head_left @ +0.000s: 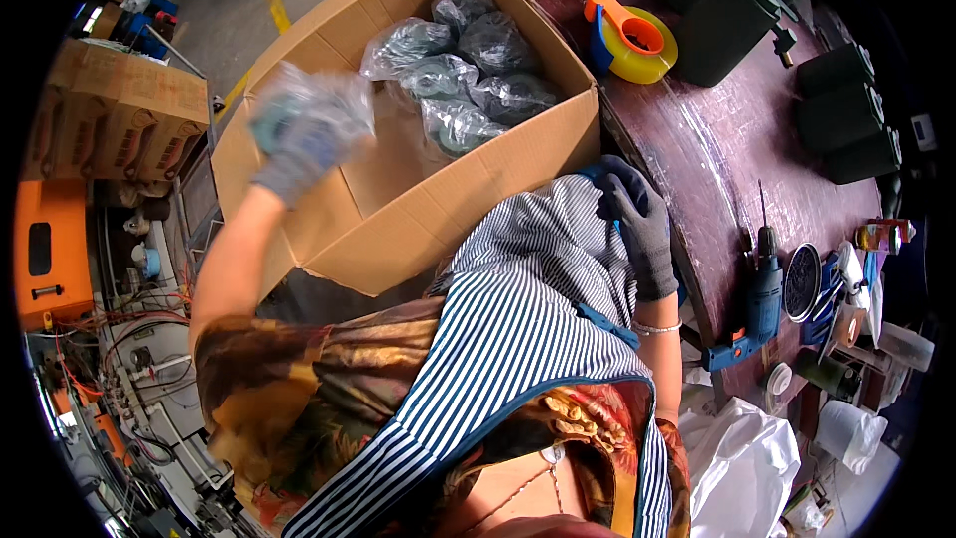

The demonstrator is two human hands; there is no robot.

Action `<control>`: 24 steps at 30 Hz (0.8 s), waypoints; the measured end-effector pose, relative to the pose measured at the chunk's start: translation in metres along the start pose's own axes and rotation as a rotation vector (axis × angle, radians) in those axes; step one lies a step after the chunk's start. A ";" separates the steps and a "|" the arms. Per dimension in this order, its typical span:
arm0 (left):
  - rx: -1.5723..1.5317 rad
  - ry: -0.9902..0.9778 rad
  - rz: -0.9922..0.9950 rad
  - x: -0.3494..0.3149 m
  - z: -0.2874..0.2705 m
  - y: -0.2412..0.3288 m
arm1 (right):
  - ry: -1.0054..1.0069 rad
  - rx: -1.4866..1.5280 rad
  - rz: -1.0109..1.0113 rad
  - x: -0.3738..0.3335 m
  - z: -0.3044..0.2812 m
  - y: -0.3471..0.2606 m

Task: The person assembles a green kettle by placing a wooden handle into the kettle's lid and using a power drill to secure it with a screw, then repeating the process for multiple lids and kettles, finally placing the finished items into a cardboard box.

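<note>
the left hand (302, 151), in a grey glove, is over the left end of an open cardboard box (478, 194) and looks closed on a bagged green piece (339, 105); motion blur hides where the fingers sit and how high the piece is above the box floor. the right hand (637, 229), gloved too, is well apart from it, fingers bent, against the striped apron (528, 319) by the worktop (737, 154) edge; whether it pinches any cloth, i cannot tell.

in the box, several more bagged green pieces (438, 75) lie close together toward the far and right walls, clear plastic loose around them, with brown cardboard floor showing beside them on the left. the box flanks the worktop, which carries an orange and blue tape dispenser (647, 60) with yellow tape, dark green canisters (727, 25) and a blue power drill (765, 289). stacked cartons (124, 110) stand off to the left.

as i judge it, the step in hand is handling one bagged piece at the box, with the left hand alone doing the work. a next move there would call for a firm hold through slippery film, the piece kept clear of the left wall, and a gentle release beside its neighbours so that the loose plastic does not snag.
</note>
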State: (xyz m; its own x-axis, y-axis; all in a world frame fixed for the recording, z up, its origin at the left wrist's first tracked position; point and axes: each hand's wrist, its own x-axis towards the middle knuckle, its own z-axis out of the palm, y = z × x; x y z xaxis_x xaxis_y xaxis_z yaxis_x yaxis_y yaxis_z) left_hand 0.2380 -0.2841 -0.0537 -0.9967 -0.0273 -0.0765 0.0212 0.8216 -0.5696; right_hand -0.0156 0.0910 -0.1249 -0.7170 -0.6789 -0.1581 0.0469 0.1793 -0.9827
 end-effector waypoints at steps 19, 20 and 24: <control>-0.910 0.272 0.445 0.275 -0.195 0.093 | 1.175 -0.890 -0.009 -0.175 -0.126 0.010; -1.062 0.406 0.520 0.314 -0.233 0.115 | 1.286 -0.995 0.057 -0.182 -0.139 0.030; -0.826 0.969 0.477 0.546 -0.326 0.239 | 1.216 -1.022 0.271 -0.212 -0.162 0.084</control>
State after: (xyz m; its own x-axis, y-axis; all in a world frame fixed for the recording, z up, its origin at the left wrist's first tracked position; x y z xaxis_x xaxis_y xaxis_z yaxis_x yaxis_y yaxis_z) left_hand -0.3269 0.0831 0.0354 -0.5675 0.4795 0.6694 0.6647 0.7466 0.0287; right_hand 0.0283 0.3654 -0.1580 -0.8879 0.3002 0.3486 0.1547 0.9084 -0.3883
